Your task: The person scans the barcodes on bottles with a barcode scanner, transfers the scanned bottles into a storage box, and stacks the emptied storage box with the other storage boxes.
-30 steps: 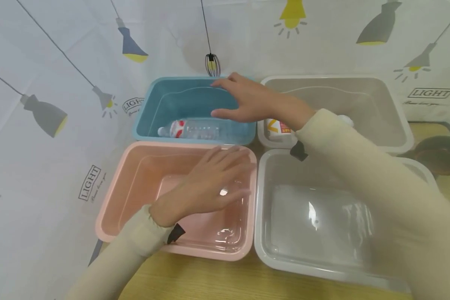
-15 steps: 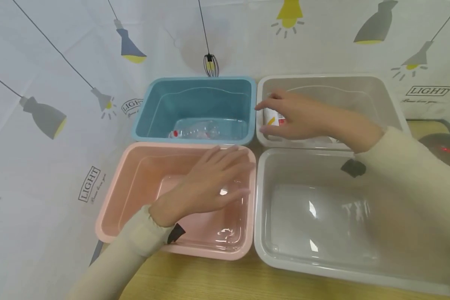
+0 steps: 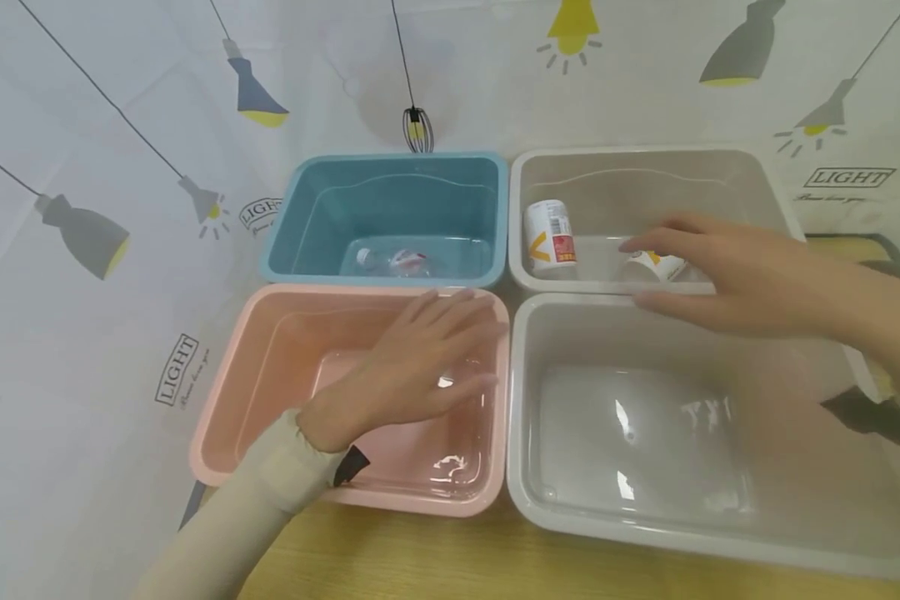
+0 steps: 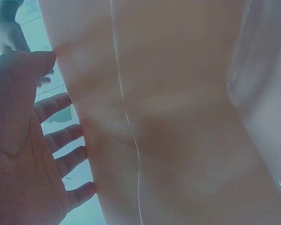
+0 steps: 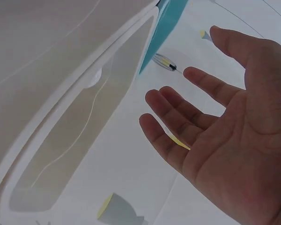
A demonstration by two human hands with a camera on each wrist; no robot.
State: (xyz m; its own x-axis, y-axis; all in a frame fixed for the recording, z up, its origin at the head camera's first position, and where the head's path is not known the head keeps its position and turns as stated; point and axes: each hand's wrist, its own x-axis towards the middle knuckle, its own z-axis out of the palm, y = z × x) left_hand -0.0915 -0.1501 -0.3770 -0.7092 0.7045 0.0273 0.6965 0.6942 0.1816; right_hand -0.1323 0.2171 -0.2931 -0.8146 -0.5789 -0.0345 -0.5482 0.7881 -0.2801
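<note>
My left hand (image 3: 412,367) hovers over the pink bin (image 3: 292,358), fingers spread and holding nothing. In the left wrist view, its fingertips overlap the bin's rim; contact cannot be made out. With fingers extended and nothing in it, my right hand (image 3: 765,275) is above the line between the back beige bin (image 3: 667,179) and the front grey bin (image 3: 615,450). Two white containers with orange marks lie in the beige bin: one container (image 3: 550,235) leans at the left, and the other container (image 3: 654,265) is partly covered by my hand. A clear plastic bottle (image 3: 394,262) lies in the blue bin (image 3: 390,196).
The bins stand side by side in two rows on a wooden table (image 3: 390,554). Behind and to the left hangs a white sheet (image 3: 82,317) printed with lamps. A dark round object seen earlier at the right is mostly hidden by my right arm.
My right hand has moved right from above the blue bin, past the beige bin's left end. The bottle in the blue bin has shifted and turned. My left hand has stayed in place.
</note>
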